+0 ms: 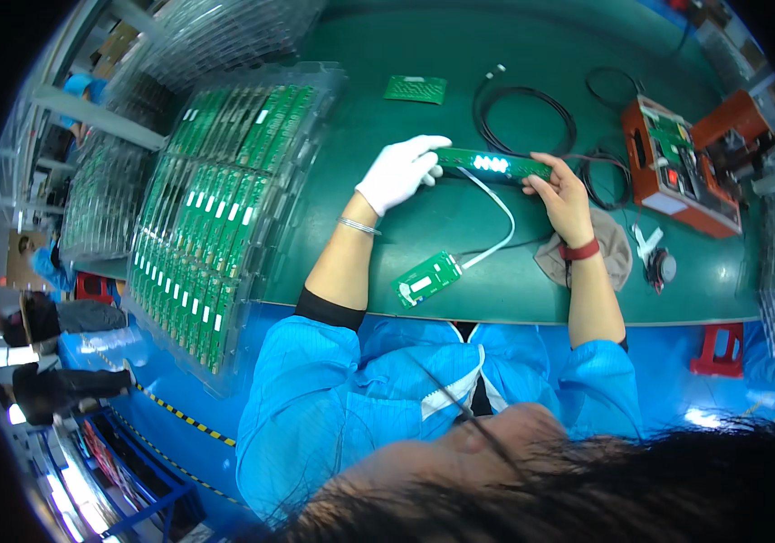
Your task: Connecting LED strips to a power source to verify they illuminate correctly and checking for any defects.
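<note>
A long narrow green circuit board (469, 158) with several bright white lights glowing near its middle is held level between my hands over the table. My left hand (403, 172), in a white glove, pinches its left end. My bare right hand (563, 195), with a red band at the wrist, grips the right end between thumb and fingers. From the lit board a pale ribbon cable (503, 210) curves down to a smaller green board (427, 279) near the table's front edge. A grey-brown cloth (612, 249) lies under my right wrist.
Clear plastic trays with rows of green boards (215, 204) stand at the left. Another green board (415, 89) lies farther back. Behind my hands is a coiled black cable (525, 90). An orange box with electronics (677, 172) and a small round device (662, 267) are at the right.
</note>
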`<state>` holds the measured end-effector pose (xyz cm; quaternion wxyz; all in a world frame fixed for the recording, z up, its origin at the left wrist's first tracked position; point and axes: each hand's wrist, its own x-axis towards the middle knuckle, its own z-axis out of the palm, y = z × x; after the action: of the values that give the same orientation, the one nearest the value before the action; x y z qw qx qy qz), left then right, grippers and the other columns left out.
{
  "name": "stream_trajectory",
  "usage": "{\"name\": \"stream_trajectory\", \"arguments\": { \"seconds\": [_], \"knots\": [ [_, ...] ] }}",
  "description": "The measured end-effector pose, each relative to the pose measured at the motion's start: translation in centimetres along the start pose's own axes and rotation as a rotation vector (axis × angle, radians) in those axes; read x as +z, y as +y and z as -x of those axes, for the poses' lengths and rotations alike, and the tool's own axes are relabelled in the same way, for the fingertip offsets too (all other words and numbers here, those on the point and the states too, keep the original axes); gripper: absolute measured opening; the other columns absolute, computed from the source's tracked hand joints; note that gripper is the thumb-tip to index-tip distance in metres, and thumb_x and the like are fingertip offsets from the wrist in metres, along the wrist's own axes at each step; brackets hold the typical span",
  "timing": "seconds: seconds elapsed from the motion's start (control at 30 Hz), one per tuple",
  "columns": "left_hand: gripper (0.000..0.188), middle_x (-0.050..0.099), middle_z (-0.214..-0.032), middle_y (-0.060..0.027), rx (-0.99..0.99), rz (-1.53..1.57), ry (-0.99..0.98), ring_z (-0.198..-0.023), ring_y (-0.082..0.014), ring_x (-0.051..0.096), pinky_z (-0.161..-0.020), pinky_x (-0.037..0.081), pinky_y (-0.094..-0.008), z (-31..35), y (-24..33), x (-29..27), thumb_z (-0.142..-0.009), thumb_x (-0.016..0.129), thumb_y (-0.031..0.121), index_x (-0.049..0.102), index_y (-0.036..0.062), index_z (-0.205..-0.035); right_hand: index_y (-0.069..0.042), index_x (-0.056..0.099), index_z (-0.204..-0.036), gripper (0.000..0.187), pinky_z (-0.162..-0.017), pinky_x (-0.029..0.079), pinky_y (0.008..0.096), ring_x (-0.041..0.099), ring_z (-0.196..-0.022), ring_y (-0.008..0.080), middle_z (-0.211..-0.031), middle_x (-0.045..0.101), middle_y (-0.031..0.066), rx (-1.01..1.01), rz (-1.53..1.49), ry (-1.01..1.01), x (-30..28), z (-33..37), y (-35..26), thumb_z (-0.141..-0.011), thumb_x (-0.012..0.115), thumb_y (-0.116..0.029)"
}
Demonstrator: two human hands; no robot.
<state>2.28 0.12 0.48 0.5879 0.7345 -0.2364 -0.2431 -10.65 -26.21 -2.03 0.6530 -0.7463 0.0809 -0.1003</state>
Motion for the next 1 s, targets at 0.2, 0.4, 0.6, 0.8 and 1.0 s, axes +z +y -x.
{"name": "stream_trajectory", "arguments": {
  "seconds": [0.2,0.4,0.6,0.8,1.0],
  "knots": [
    [0.033,0.068,-0.087,-0.0115,0.058,0.135,-0.034,-0.071,-0.0144,0.062,-0.065,0.053,-0.0259,0.5,-1.0,-0.3,-0.090,0.052,0.007,0.064,0.0031,-0.120,-0.002,0.052,-0.131,0.040,-0.076,0.052,0.0219,0.065,-0.081,0.0154,-0.099,0.067,0.0129,-0.010,0.007,-0.015,0.8,0.9,-1.3,-0.092,0.055,0.001],
    [0.034,0.068,-0.082,-0.0092,0.159,-0.146,-0.014,-0.063,-0.0162,0.061,-0.063,0.053,-0.0287,0.9,-0.2,0.0,-0.089,0.047,0.010,0.063,0.0050,-0.119,-0.002,0.052,-0.131,0.038,-0.074,0.052,0.0221,0.064,-0.078,0.0143,-0.092,0.065,0.0103,-0.061,0.118,0.004,0.0,1.2,-0.4,-0.093,0.056,0.000],
    [0.036,0.068,-0.081,-0.0081,0.193,-0.240,0.023,-0.063,-0.0162,0.060,-0.063,0.051,-0.0291,1.3,-0.1,-0.2,-0.089,0.044,0.013,0.064,0.0061,-0.118,-0.001,0.052,-0.132,0.039,-0.075,0.052,0.0229,0.064,-0.078,0.0140,-0.091,0.064,0.0092,-0.069,0.068,-0.009,0.2,0.3,0.5,-0.093,0.056,-0.001],
    [0.037,0.068,-0.082,-0.0075,0.136,-0.207,0.028,-0.063,-0.0162,0.059,-0.064,0.051,-0.0289,1.7,0.1,-0.1,-0.088,0.044,0.013,0.065,0.0063,-0.117,-0.001,0.052,-0.132,0.038,-0.076,0.052,0.0230,0.064,-0.079,0.0137,-0.093,0.064,0.0098,-0.073,0.094,-0.008,0.0,0.2,1.1,-0.094,0.056,-0.002],
    [0.035,0.067,-0.082,-0.0067,0.125,-0.182,-0.016,-0.063,-0.0153,0.058,-0.064,0.050,-0.0277,1.7,0.3,0.4,-0.089,0.046,0.014,0.065,0.0060,-0.117,-0.001,0.052,-0.131,0.038,-0.075,0.051,0.0223,0.063,-0.077,0.0136,-0.093,0.063,0.0092,-0.057,0.101,0.033,-0.4,1.2,1.3,-0.094,0.055,-0.003]
  ]
}}
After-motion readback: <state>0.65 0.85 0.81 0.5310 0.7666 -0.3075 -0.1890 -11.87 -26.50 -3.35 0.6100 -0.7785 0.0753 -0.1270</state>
